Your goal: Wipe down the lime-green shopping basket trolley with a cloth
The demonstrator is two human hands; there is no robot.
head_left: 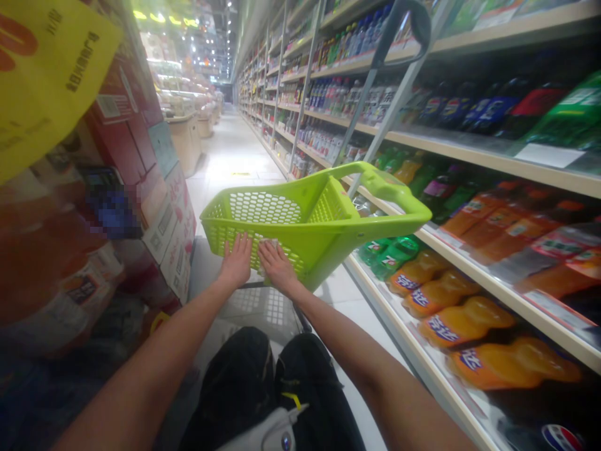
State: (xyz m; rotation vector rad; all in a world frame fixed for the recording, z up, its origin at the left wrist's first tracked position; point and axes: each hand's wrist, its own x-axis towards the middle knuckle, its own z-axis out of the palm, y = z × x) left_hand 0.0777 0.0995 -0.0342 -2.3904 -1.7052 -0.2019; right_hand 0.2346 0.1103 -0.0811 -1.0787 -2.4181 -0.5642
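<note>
A lime-green shopping cart basket (328, 232) with honeycomb holes stands in front of me, its handle (399, 200) toward the right. My left hand (237, 258) lies on its near side wall, fingers stretched out and holding nothing. Just right of it, my right hand (279, 266) presses a small white cloth or tissue (261, 268) against the same wall. Most of that cloth is hidden under the fingers. No goods show inside the visible part of the basket.
Shelves (493, 156) of bottled drinks run along the right, with orange soda bottles (469, 322) low down. Stacked cartons (166, 244) and a yellow sign (51, 75) crowd the left. A tiled aisle (225, 144) leads away. A grey handle (399, 31) rises behind the basket.
</note>
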